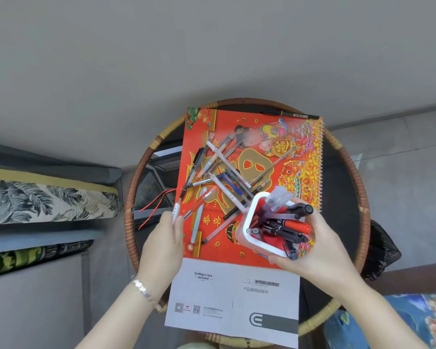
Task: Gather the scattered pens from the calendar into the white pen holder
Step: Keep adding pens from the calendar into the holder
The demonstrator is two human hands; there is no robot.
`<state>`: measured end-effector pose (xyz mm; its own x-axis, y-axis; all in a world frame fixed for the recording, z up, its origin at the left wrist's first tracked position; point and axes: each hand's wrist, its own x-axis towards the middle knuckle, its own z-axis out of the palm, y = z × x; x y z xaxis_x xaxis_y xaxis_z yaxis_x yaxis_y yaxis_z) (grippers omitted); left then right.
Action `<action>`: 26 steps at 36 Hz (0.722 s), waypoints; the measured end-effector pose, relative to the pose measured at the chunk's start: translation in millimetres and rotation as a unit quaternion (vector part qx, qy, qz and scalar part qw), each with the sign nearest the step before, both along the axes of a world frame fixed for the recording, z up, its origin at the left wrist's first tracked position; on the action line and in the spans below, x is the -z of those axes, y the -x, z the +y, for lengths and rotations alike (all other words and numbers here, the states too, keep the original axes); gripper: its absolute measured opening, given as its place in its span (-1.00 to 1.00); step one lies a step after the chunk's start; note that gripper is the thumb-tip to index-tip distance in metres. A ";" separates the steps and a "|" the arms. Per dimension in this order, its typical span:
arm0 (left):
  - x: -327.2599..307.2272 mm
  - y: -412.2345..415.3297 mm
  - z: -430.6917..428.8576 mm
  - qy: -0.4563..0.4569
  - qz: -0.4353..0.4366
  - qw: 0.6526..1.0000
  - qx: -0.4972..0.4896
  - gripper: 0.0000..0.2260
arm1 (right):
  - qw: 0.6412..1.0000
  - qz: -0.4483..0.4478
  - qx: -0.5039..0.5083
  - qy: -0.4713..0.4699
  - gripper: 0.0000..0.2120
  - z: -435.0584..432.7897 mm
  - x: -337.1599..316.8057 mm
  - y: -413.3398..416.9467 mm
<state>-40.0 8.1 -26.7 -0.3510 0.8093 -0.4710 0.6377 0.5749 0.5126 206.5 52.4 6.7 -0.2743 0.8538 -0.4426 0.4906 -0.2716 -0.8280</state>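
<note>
A red spiral-bound calendar (252, 147) lies on a round glass table. Several pens (224, 170) are strewn in a crossed heap over its left and middle part. My right hand (320, 248) grips the white pen holder (249, 222), tilted toward the heap, with several black, red and clear pens sticking out of it. My left hand (164, 243) is at the calendar's left edge and pinches a white pen (176, 211) by its lower end. One black pen (295, 115) lies apart along the calendar's top edge.
The table has a woven rattan rim (136, 187). A grey instruction booklet (234, 298) lies under the calendar's near edge. Red cords (156, 205) trail off the calendar's left side. Patterned cushions sit left, a black bag right.
</note>
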 end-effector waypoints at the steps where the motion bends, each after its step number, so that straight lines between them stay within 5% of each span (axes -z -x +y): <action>1: -11.1 -0.8 2.4 -0.012 -0.034 0.999 -0.021 -0.79 | 1.000 -0.002 -0.003 -0.001 -0.25 -0.2 -0.2 0.8; 5: -50.2 -11.3 18.5 -0.088 -0.232 0.954 -0.171 -0.83 | 1.000 -0.010 -0.003 0.003 -0.24 -0.5 0.9 4.3; 9: -80.0 -27.9 36.6 -0.223 -0.432 0.830 -0.272 -0.81 | 1.000 -0.014 0.005 -0.005 -0.25 0.0 -0.3 8.6; 13: -92.7 -45.0 48.8 -0.311 -0.497 0.759 -0.283 -0.82 | 1.000 -0.017 -0.006 -0.025 -0.25 -0.5 -3.2 14.2; 21: -60.8 -82.5 36.8 -0.287 -0.439 0.832 -0.180 -0.89 | 0.999 -0.026 0.001 -0.039 -0.15 -8.8 -5.5 19.3; 26: -52.0 -89.2 24.2 -0.218 -0.391 0.881 -0.154 -0.71 | 0.999 -0.035 0.021 -0.023 -0.20 -17.3 1.9 18.5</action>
<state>49.2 32.3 25.3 -0.2916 0.8965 -0.3335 -0.1607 0.2978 0.9410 188.0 35.2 4.8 -0.2071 0.8835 -0.4201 0.5364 -0.2566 -0.8040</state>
